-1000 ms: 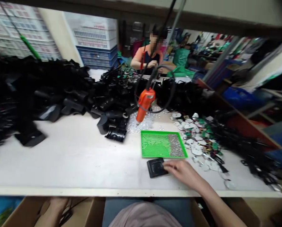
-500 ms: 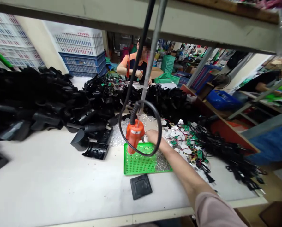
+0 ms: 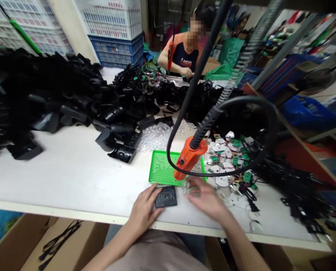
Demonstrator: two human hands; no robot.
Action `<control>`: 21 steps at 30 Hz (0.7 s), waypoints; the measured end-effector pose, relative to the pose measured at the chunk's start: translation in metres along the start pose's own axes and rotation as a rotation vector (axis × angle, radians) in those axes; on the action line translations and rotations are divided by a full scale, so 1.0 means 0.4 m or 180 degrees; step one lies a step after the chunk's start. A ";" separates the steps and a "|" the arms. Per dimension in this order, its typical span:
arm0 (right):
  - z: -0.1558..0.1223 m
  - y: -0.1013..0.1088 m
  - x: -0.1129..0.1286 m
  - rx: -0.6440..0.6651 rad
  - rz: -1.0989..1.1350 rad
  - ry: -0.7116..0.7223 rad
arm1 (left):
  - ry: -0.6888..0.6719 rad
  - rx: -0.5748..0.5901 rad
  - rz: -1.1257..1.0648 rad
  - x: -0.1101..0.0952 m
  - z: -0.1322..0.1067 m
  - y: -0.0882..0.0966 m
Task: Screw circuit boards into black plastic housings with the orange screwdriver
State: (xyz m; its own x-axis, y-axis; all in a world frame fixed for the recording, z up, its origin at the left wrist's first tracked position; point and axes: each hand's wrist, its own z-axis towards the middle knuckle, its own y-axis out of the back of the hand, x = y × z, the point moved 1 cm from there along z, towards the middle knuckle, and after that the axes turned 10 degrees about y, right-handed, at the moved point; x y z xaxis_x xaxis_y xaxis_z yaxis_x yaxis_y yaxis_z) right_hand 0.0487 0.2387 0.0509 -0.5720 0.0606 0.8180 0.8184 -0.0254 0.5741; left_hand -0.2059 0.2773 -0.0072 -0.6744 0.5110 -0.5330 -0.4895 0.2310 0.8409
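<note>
A black square plastic plate (image 3: pixel 166 197) lies on the table near its front edge. My left hand (image 3: pixel 143 209) grips its left side, fingers at the upper corner and thumb at the lower one. To the right of the plate, my right hand (image 3: pixel 207 199) is raised and blurred, with a clear plastic piece (image 3: pixel 188 187) at its fingertips. Just behind both hands lies a green perforated tray (image 3: pixel 162 167), with small metal screws (image 3: pixel 196 167) in its right part. An orange electric screwdriver (image 3: pixel 189 158) hangs above the tray on a coiled cable and spring.
Clear domed pieces (image 3: pixel 153 137) are spread behind the tray. Black plastic housings (image 3: pixel 122 148) are heaped at left and back. White discs with green circuit boards (image 3: pixel 227 154) and black power cords (image 3: pixel 297 192) cover the right side. A co-worker (image 3: pixel 184 52) sits opposite.
My right hand has come back from the clear pieces behind the tray, bringing a clear piece. My left hand has come into view on the black plate. The camera has tilted down.
</note>
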 end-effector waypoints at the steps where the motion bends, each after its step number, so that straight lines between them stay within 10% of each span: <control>1: -0.037 -0.045 0.011 0.0129 0.0061 0.0069 | -0.0001 -0.0048 -0.0022 0.005 -0.008 -0.008; 6: -0.088 -0.201 0.062 -0.0195 -0.0987 0.0820 | 0.0126 -0.0159 -0.0217 0.017 -0.032 -0.022; 21: -0.106 -0.319 0.107 -0.0704 -0.2874 0.1267 | -0.0080 0.0006 -0.0421 0.050 -0.010 0.026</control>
State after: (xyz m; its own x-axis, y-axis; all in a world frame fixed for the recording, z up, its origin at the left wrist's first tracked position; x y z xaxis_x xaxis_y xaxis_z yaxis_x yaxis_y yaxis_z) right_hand -0.0828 0.2024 0.0142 -0.9822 -0.1877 0.0034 0.0647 -0.3215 0.9447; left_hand -0.2267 0.2864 -0.0094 -0.5899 0.4966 -0.6367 -0.5721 0.2994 0.7636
